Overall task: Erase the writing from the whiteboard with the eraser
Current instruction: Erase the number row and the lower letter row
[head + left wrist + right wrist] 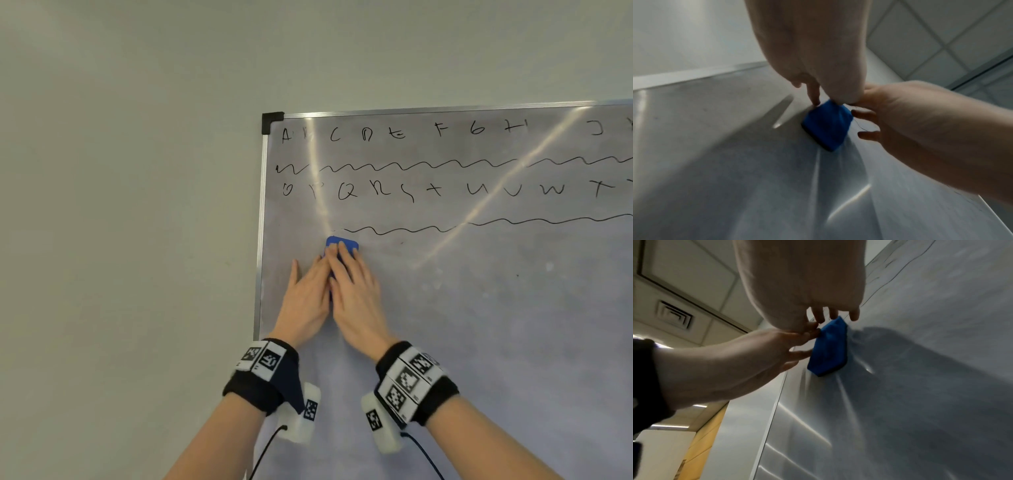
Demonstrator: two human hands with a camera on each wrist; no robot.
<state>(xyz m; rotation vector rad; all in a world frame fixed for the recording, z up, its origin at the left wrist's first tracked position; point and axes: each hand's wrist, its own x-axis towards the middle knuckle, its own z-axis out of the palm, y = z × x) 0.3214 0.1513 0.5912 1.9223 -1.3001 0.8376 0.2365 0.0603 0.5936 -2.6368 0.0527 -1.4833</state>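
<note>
Blue eraser pressed flat against the whiteboard, near its left edge, just below the left end of the lower wavy line. Left hand and right hand lie side by side over the eraser, fingers extended and pressing it to the board. Two rows of letters and an upper wavy line remain above.

Both hands on blue eraser
</note>
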